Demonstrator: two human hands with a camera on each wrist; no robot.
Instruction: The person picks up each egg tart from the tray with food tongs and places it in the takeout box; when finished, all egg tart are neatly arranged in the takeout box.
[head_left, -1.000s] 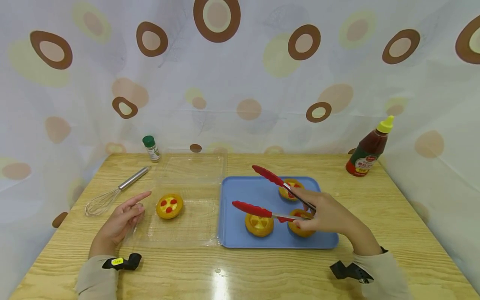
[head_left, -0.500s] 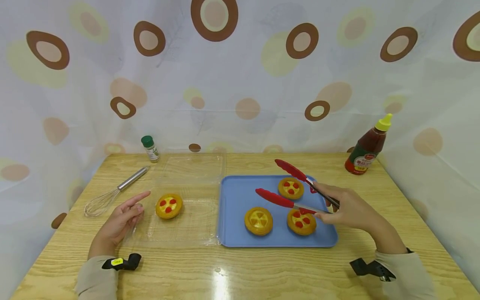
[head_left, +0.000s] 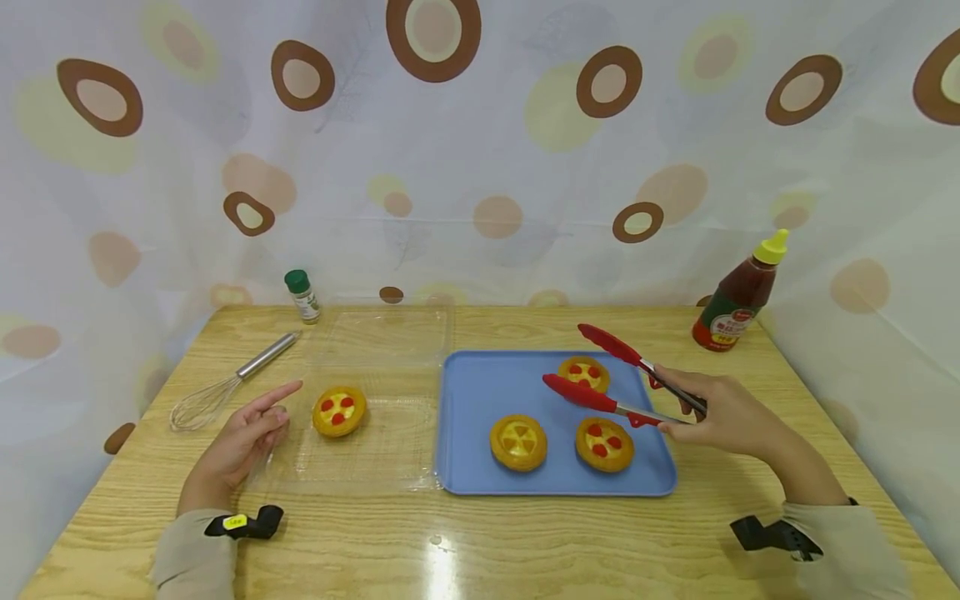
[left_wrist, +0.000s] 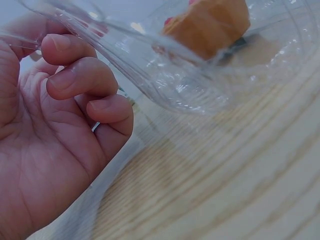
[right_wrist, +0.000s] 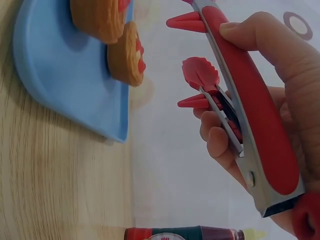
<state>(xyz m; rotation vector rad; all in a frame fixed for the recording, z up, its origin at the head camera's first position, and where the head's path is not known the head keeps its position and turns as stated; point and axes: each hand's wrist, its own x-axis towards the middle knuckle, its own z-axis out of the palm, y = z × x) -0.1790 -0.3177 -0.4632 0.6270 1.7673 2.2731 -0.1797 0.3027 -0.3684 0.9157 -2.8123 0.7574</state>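
Observation:
My left hand (head_left: pixel 243 442) holds the left rim of an open clear plastic box (head_left: pixel 390 446), its index finger extended along the edge. In the left wrist view, the other fingers are curled beside the plastic wall. One tart (head_left: pixel 339 412) with red toppings sits inside the box. My right hand (head_left: pixel 723 417) grips red-tipped tongs (head_left: pixel 588 395), whose arms are spread with nothing between the tips. They hover over the right part of a blue tray (head_left: pixel 472 375). On it lie a plain-topped tart (head_left: pixel 518 443) and two red-topped ones, a front tart (head_left: pixel 604 445) and a partly covered back tart (head_left: pixel 588 371).
A whisk (head_left: pixel 232 383) lies left of the box. Behind it stands a small green-capped seasoning jar (head_left: pixel 302 297). A sauce bottle (head_left: pixel 738 296) with a yellow nozzle stands at the back right. A patterned curtain (head_left: pixel 487 167) borders the wooden table (head_left: pixel 360 542).
My right hand has moved to the right with the spread tongs, uncovering the front red-topped tart. The left hand and the box have stayed in place.

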